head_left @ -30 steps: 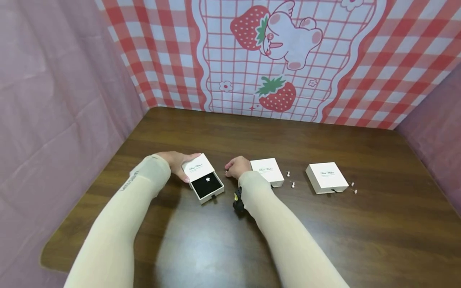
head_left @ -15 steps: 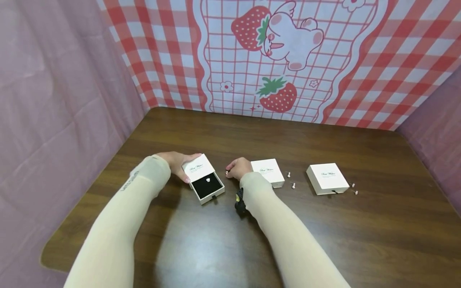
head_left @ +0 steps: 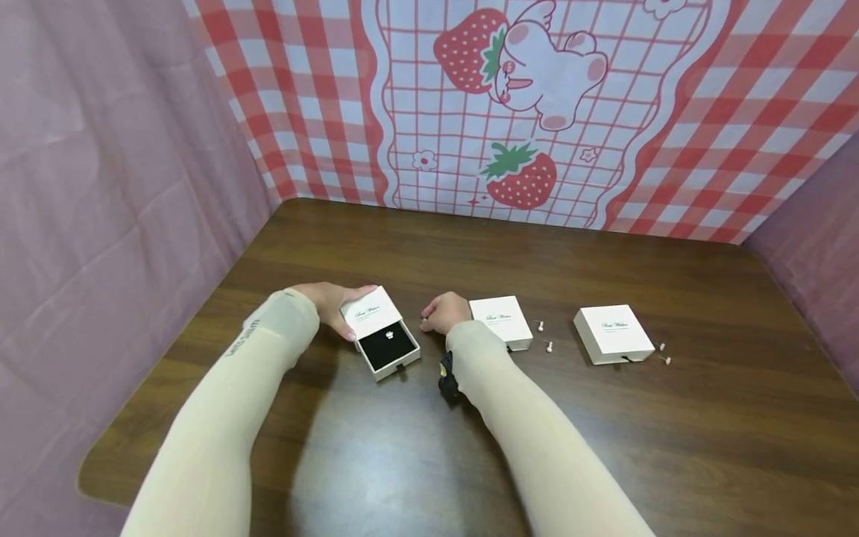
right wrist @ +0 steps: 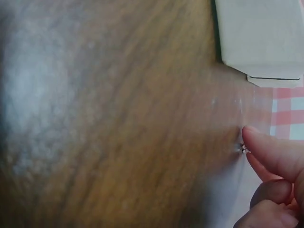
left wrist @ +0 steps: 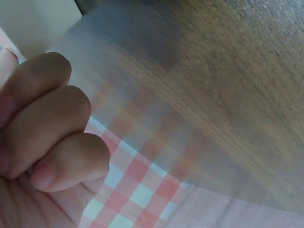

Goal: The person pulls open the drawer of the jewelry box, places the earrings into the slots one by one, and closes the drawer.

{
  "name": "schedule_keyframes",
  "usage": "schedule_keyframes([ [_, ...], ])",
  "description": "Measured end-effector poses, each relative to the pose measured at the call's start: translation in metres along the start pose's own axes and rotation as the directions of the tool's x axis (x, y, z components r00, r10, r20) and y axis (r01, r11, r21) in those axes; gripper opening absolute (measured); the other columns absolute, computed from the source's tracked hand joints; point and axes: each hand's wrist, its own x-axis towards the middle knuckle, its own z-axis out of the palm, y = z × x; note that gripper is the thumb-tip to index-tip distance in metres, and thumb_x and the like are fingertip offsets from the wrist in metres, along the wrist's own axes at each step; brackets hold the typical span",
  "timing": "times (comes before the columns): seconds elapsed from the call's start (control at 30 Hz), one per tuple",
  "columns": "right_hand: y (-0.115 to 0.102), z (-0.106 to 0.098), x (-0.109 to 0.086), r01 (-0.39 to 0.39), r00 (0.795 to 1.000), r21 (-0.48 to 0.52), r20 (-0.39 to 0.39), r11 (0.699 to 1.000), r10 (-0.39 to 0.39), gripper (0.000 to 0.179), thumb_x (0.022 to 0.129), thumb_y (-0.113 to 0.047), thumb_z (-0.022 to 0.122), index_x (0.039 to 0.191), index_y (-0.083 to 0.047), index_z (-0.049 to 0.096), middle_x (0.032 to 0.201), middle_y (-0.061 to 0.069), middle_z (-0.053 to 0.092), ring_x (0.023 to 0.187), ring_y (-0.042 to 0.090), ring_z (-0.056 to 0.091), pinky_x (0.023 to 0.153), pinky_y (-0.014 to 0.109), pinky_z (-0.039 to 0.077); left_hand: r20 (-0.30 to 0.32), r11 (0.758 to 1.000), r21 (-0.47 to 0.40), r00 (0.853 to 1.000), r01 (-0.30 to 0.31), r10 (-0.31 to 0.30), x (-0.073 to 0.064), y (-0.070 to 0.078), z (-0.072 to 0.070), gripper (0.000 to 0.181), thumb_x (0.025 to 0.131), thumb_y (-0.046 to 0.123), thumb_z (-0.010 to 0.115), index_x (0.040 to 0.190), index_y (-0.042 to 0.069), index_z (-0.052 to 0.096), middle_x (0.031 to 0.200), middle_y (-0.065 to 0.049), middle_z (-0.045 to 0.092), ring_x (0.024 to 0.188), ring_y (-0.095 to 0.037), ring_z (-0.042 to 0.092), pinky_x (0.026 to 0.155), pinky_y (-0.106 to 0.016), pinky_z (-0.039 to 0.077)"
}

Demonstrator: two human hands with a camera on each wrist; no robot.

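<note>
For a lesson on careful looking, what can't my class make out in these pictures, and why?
- Head view: the insides of the middle box and right box, hidden by their sleeves.
- Head view: the small print under the boxes' titles, too small.
- Right wrist view: the shape of the stud at the right hand, small and partly covered by fingers.
- Left wrist view: most of the open box, cut off by the edge.
</note>
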Motion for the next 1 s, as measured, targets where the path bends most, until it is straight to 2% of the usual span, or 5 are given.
schedule_keyframes([
  [0.27,0.001,0.004,-0.004,0.008,0.999,-0.054,0.032,0.998,-0.006,0.014,0.072,-0.018,0.080,0.083,-0.009,0.078,0.088,0.002,0.073,0.092,0.022,0.065,0.082,0.028,0.048,-0.001,1.000,-0.004,1.000,-0.005,0.005,0.000,0.000,0.006,0.104,0.076,0.032,0.082,0.153,0.010,0.015,0.143,-0.022,0.043,0.123,-0.031,0.046,0.105,-0.044,0.032],
  [0.43,0.001,0.006,-0.006,0.024,0.999,-0.042,0.035,0.999,-0.023,0.013,0.072,-0.017,0.080,0.081,-0.008,0.078,0.086,0.002,0.073,0.090,0.022,0.065,0.081,0.028,0.049,-0.003,1.000,-0.015,1.000,0.001,-0.001,-0.002,-0.003,0.011,0.103,0.076,0.031,0.082,0.153,0.010,0.017,0.140,-0.021,0.047,0.116,-0.029,0.049,0.104,-0.043,0.034],
  [0.57,0.000,0.003,-0.003,0.060,0.997,-0.010,0.053,0.998,-0.059,0.012,0.073,-0.016,0.079,0.082,-0.008,0.078,0.086,0.002,0.073,0.090,0.022,0.065,0.082,0.029,0.049,-0.013,1.000,-0.007,1.000,-0.022,0.022,-0.002,-0.004,0.009,0.103,0.076,0.031,0.082,0.152,0.008,0.017,0.140,-0.022,0.046,0.115,-0.029,0.049,0.103,-0.043,0.034],
  [0.87,-0.001,-0.019,-0.004,0.239,0.967,-0.074,0.109,0.968,-0.230,0.012,0.075,-0.012,0.077,0.084,-0.004,0.078,0.090,0.005,0.073,0.093,0.024,0.065,0.084,0.031,0.049,-0.022,0.999,-0.010,0.999,-0.048,0.048,-0.004,0.001,0.002,0.102,0.077,0.027,0.082,0.152,0.004,0.016,0.142,-0.024,0.043,0.121,-0.032,0.046,0.105,-0.044,0.032],
  [1.0,0.005,-0.026,-0.008,0.276,0.958,-0.046,0.099,0.960,-0.271,0.013,0.076,-0.011,0.075,0.086,-0.003,0.077,0.090,0.006,0.073,0.094,0.024,0.065,0.085,0.032,0.049,-0.020,0.998,0.000,0.998,-0.063,0.063,-0.002,0.001,0.002,0.103,0.077,0.026,0.082,0.152,0.003,0.015,0.143,-0.025,0.041,0.124,-0.033,0.045,0.106,-0.044,0.032],
])
